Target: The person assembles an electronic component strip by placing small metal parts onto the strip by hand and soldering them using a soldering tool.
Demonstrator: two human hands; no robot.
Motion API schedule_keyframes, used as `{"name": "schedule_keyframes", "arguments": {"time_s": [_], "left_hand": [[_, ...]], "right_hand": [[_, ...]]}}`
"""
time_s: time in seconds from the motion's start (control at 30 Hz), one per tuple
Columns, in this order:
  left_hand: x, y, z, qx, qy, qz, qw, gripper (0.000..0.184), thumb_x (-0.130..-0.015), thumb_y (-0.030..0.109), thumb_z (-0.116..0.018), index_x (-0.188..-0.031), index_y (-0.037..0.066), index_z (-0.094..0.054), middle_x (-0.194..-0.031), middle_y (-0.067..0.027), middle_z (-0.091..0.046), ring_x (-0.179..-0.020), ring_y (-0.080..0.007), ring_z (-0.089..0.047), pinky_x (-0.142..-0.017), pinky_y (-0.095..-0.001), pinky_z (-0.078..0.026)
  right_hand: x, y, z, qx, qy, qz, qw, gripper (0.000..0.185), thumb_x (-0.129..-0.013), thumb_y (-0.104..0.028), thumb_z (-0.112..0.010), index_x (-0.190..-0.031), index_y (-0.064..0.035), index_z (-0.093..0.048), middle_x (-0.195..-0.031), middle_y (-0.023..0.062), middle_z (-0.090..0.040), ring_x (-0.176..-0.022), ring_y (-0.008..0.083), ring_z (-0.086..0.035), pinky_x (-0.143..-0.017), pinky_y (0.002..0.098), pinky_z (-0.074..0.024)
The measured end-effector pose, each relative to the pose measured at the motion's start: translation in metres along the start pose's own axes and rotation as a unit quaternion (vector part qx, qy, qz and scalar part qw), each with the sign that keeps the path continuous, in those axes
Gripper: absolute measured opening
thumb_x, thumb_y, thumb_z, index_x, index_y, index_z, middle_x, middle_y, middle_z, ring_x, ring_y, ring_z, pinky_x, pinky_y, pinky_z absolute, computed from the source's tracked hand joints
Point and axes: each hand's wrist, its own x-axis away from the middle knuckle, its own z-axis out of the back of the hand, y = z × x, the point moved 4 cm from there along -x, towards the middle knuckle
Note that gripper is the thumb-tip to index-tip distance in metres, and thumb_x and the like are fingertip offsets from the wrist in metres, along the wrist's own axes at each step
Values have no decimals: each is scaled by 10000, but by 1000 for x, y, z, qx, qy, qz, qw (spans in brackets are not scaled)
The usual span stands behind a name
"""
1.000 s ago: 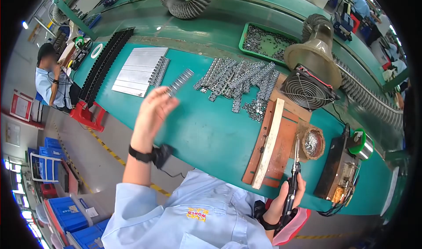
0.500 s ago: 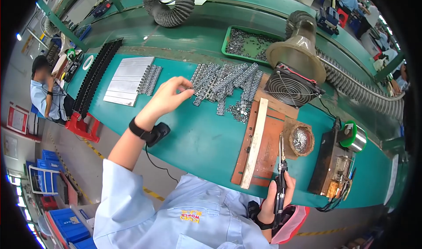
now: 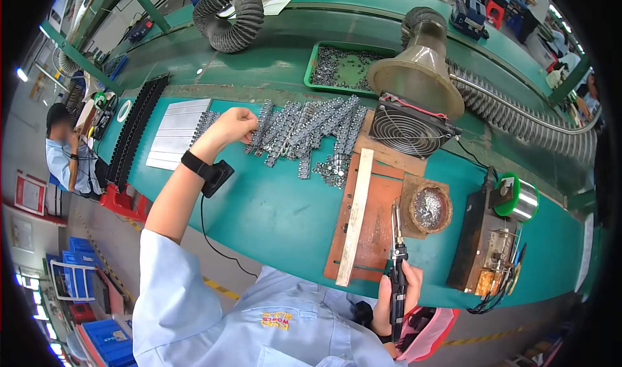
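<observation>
My left hand [image 3: 232, 126] is closed at the left end of a heap of metal component strips [image 3: 317, 127], its fingers pinched on the edge of one strip [image 3: 262, 122]. That strip leans slightly apart from the others. In my right hand [image 3: 409, 288] is a black soldering iron [image 3: 397, 273], its tip pointing up between a wooden bar [image 3: 355, 218] and a round pot of shiny solder bits [image 3: 429, 209]. The bar lies across a reddish-brown board [image 3: 376, 228]. Left of my left hand, a silver slotted plate [image 3: 175, 134] has more strips [image 3: 205, 126] beside it, partly hidden by my wrist.
A fan [image 3: 409, 128] stands before a fume hood [image 3: 418, 75]. Behind the heap sits a green tray [image 3: 313, 69] of small parts. At right are a soldering station [image 3: 476, 237] and a solder wire spool [image 3: 518, 197]. Black racks [image 3: 137, 130] and a seated person [image 3: 65, 150] are at left.
My left hand has closed its fingers on the leftmost strip and drawn it slightly left from the heap. The whole view has shifted a little; my right hand still holds the soldering iron.
</observation>
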Motion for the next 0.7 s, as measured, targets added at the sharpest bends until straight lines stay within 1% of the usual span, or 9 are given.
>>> {"name": "schedule_keyframes", "arguments": {"time_s": [0.13, 0.17, 0.23, 0.3, 0.37, 0.43, 0.5, 0.6, 0.7], "left_hand": [[16, 9, 11, 85, 21, -40, 995, 97, -783, 98, -551, -820, 10, -535, -719, -20, -553, -612, -106, -560, -589, -231, -481], [25, 16, 8, 83, 18, -39, 996, 97, -783, 98, -551, -820, 10, -535, -719, -20, -553, -612, -106, -560, -589, -231, -481], [52, 36, -12, 255, -78, -54, 962, 85, -795, 93, -545, -831, 17, -532, -742, -15, -555, -602, -108, -564, -593, -237, -488], [80, 50, -46, 285, -159, -34, 945, 82, -804, 76, -542, -860, 19, -522, -752, -25, -563, -627, -119, -584, -597, -246, -497], [106, 56, -87, 273, -262, -14, 925, 86, -810, 47, -536, -883, 20, -499, -756, -36, -568, -655, -125, -603, -602, -251, -506], [123, 53, -125, 270, -336, 17, 902, 112, -811, 12, -529, -903, 14, -465, -766, -36, -562, -680, -129, -613, -603, -245, -508], [134, 52, -145, 259, -354, 13, 899, 117, -814, 9, -528, -904, 14, -454, -778, -37, -558, -684, -130, -614, -604, -243, -509], [140, 52, -159, 237, -369, -3, 899, 128, -819, 3, -525, -907, 13, -433, -800, -40, -549, -693, -131, -615, -606, -238, -510], [142, 50, -162, 275, -358, 10, 893, 144, -826, -6, -519, -918, 18, -410, -829, -46, -530, -701, -133, -616, -611, -237, -513]], "right_hand": [[-1, 2, 1, -3, -14, 1, 1000, 358, -772, -34, -540, -1113, 19, -444, -965, 124, -443, -790, 180, -459, -710, 293, -396], [-2, 1, 2, -2, -16, 4, 1000, 359, -771, -36, -543, -1112, 19, -444, -965, 126, -443, -786, 181, -458, -707, 292, -396], [-2, 3, 2, 2, -19, 1, 1000, 361, -770, -38, -545, -1112, 19, -443, -965, 128, -443, -782, 182, -456, -704, 291, -396], [-3, 5, 1, -1, -17, 6, 1000, 367, -771, -52, -555, -1115, 14, -442, -963, 129, -445, -778, 183, -455, -704, 289, -393], [-2, 7, 2, 7, -16, -2, 1000, 371, -772, -59, -560, -1116, 11, -441, -963, 130, -446, -776, 184, -454, -704, 288, -392], [-4, 6, 1, 1, -18, 8, 1000, 376, -768, -67, -572, -1114, 5, -443, -959, 133, -450, -776, 184, -454, -703, 288, -391], [-6, 6, 1, 7, -12, 6, 1000, 379, -767, -72, -578, -1113, 2, -444, -957, 134, -452, -775, 183, -454, -703, 287, -390], [-9, 4, 2, 21, 30, 36, 999, 418, -687, -36, -671, -1073, -9, -513, -838, 146, -533, -693, 222, -532, -613, 302, -448], [-10, 4, 1, 32, 28, 35, 998, 426, -679, -26, -675, -1074, -14, -515, -844, 145, -536, -701, 220, -538, -619, 299, -452]]}}
